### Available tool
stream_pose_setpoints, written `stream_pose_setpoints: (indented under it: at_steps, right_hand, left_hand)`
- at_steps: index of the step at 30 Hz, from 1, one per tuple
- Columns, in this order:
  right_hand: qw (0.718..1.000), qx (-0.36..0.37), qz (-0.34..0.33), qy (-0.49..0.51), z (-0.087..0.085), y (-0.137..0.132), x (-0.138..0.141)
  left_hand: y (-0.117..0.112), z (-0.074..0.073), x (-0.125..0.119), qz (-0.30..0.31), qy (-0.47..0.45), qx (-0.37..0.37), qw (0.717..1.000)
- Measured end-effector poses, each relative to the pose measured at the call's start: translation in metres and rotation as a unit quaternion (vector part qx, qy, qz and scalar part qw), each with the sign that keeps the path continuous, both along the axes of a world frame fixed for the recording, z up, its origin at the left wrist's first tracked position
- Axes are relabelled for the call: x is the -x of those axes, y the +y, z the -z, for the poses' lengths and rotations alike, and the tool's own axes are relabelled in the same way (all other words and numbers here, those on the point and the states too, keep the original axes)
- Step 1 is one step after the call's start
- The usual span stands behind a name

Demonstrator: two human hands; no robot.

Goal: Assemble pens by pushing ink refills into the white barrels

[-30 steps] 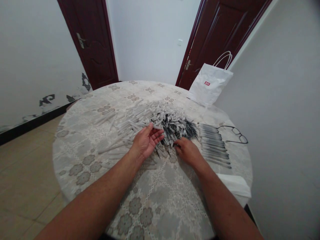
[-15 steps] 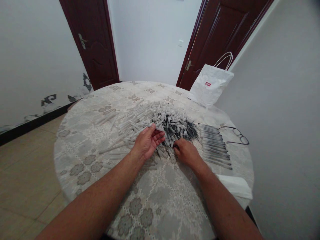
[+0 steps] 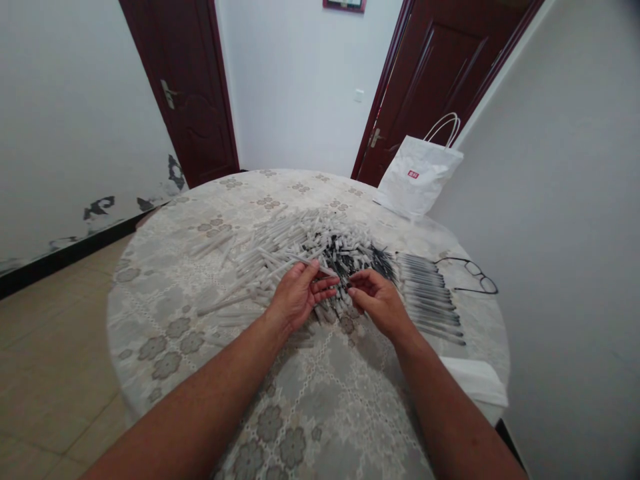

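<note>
One pale tube [image 3: 328,271] is pinched in the left hand [image 3: 297,293] over the heap [image 3: 320,223]; the right hand [image 3: 379,301] is curled alongside, contents indeterminable; one row of dark-cored tubes [image 3: 432,299] is laid out, seemingly finished; many loose tubes [image 3: 279,233] and dark rods [image 3: 383,263] are left.
</note>
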State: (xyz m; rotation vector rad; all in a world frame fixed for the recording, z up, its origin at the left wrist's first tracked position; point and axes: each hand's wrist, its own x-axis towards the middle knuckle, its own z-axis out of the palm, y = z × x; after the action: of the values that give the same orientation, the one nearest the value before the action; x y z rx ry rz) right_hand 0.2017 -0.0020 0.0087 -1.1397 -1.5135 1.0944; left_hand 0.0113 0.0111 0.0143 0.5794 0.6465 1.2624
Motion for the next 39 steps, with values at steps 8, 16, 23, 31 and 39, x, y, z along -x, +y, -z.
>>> stream_pose_setpoints:
  at_steps: [8, 16, 23, 31, 39]
  right_hand:
    - [0.997, 0.021, 0.000, 0.079, 0.001, -0.004, 0.011]
    - [0.996, -0.005, 0.044, 0.083, 0.003, -0.005, 0.012]
    - [0.995, -0.047, 0.073, 0.043, 0.005, -0.008, 0.014]
    - [0.995, -0.052, 0.086, 0.025, 0.004, -0.009, 0.018]
    - [0.995, -0.060, 0.085, 0.006, 0.002, -0.009, 0.016]
  left_hand:
    - [-0.001, 0.001, 0.000, 0.014, 0.011, -0.013, 1.000]
    - [-0.002, -0.003, -0.001, 0.007, 0.007, -0.008, 1.000]
    - [-0.004, 0.000, -0.003, 0.019, 0.006, -0.023, 1.000]
    - [-0.004, 0.001, -0.004, 0.025, 0.010, -0.025, 0.999]
    - [-0.005, -0.001, -0.005, 0.016, 0.041, -0.030, 0.999]
